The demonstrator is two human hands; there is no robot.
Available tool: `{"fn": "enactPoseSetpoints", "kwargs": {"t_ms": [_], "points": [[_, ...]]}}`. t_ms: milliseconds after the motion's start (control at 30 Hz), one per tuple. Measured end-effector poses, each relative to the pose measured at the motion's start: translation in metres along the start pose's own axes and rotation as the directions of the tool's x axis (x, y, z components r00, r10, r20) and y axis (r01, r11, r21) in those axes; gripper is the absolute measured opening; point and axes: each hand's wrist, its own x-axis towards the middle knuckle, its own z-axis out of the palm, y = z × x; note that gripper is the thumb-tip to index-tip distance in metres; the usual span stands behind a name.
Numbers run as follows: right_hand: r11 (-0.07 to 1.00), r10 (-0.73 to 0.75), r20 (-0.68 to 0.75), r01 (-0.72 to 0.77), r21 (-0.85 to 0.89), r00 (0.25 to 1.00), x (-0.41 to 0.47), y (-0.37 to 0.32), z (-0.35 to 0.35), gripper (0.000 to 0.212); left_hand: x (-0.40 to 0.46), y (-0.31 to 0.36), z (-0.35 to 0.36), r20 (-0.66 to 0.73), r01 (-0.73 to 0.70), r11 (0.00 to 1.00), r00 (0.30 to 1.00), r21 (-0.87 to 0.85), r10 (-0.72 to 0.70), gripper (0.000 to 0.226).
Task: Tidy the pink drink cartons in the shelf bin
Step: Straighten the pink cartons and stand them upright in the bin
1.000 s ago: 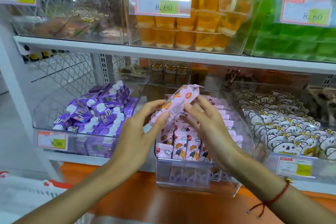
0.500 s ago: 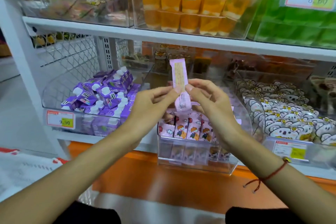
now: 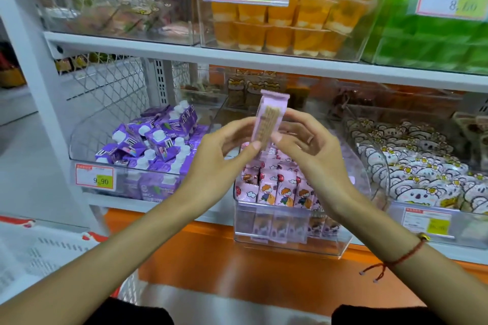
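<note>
I am holding one small pink rectangular drink carton (image 3: 268, 120) upright between both hands, above the clear plastic shelf bin (image 3: 290, 244). My left hand (image 3: 224, 150) is pinching the carton's lower left edge with thumb and fingertips; my right hand (image 3: 307, 146) is pinching its lower right edge in the same way, fingers partly curled. The carton's narrow side, bearing a tan printed panel, is facing me, and its folded top is pointing up toward the white shelf board (image 3: 264, 59).

Directly below my hands, the rows of pink cartoon-printed drink cartons (image 3: 277, 190) are standing upright in the front of the bin, packed touching one another. The bin's front is overhanging the orange shelf ledge (image 3: 211, 258).

A thin red string bracelet (image 3: 396, 258) is sitting on my right wrist.

To the left, a clear bin is holding loose purple cartons with white caps (image 3: 153, 145), lying jumbled at mixed angles, with a price label (image 3: 95, 179) on its front. To the right, a clear bin is holding white bear-face packets (image 3: 422, 166). On the shelf above, orange jelly cups (image 3: 287, 26) are stacked in a clear bin.
</note>
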Motion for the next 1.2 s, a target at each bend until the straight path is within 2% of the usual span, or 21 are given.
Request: {"fn": "enactPoseSetpoints", "kwargs": {"t_ms": [67,167,333,433,500,600,667,733,800,867,933,1067,1133,1200], "points": [[0.995,-0.095,0.021,0.096,-0.029,0.995,-0.003,-0.001,0.002,0.035,0.001,-0.002,-0.003,0.002,-0.047,0.999,0.999,0.002,0.047,0.037],[0.985,-0.145,0.032,0.147,-0.09,0.989,-0.004,-0.001,0.004,0.033,0.002,-0.004,-0.004,0.018,-0.038,0.999,0.999,-0.035,0.039,0.033],[0.978,-0.148,0.059,0.155,-0.141,0.987,-0.003,0.001,0.002,0.04,0.0,-0.002,-0.001,0.022,0.026,0.996,0.999,-0.083,-0.024,0.032],[0.959,-0.101,0.111,0.126,-0.252,0.989,-0.004,0.007,0.001,0.056,0.001,-0.001,-0.001,-0.079,0.068,0.977,0.993,-0.201,-0.085,0.029],[0.951,-0.076,0.12,0.109,-0.291,0.99,-0.006,0.011,0.003,0.059,0.002,-0.002,0.001,-0.127,0.112,0.951,0.98,-0.288,-0.154,0.028],[0.977,-0.071,0.081,0.086,-0.196,0.994,-0.005,0.013,0.007,0.04,0.001,-0.001,0.007,-0.11,0.192,0.915,0.963,-0.354,-0.245,0.031],[0.991,-0.062,0.056,0.068,-0.112,0.996,-0.003,0.011,0.004,0.03,0.0,0.0,0.008,-0.117,0.192,0.915,0.962,-0.355,-0.247,0.033],[0.997,-0.026,0.068,0.031,-0.067,0.997,-0.002,0.01,0.001,0.025,0.003,0.001,0.003,-0.169,0.155,0.912,0.958,-0.379,-0.233,0.052],[0.998,0.022,0.093,-0.017,-0.055,0.995,-0.001,0.01,-0.002,0.024,0.005,0.003,-0.003,-0.224,0.131,0.93,0.95,-0.344,-0.216,0.071],[0.995,0.098,0.086,-0.097,-0.006,0.992,0.0,0.012,-0.004,0.028,0.005,0.004,-0.004,-0.205,0.11,0.953,0.964,-0.282,-0.172,0.058],[0.97,0.21,0.017,-0.211,0.121,0.978,0.003,0.014,-0.006,0.033,0.001,0.005,-0.003,-0.153,0.102,0.966,0.978,-0.239,-0.141,0.042],[0.896,0.333,-0.042,-0.302,0.324,0.942,0.013,0.017,-0.012,0.027,-0.002,0.006,-0.002,-0.086,0.016,0.996,0.996,-0.085,-0.024,0.038],[0.905,0.343,-0.03,-0.322,0.278,0.939,0.017,0.021,-0.012,0.037,0.002,0.007,-0.005,-0.114,-0.028,0.999,0.993,-0.036,0.024,0.036],[0.943,0.331,-0.066,-0.326,0.074,0.941,0.019,0.027,-0.014,0.045,0.01,0.005,-0.008,-0.153,-0.064,0.998,0.986,0.003,0.064,0.034]]}}
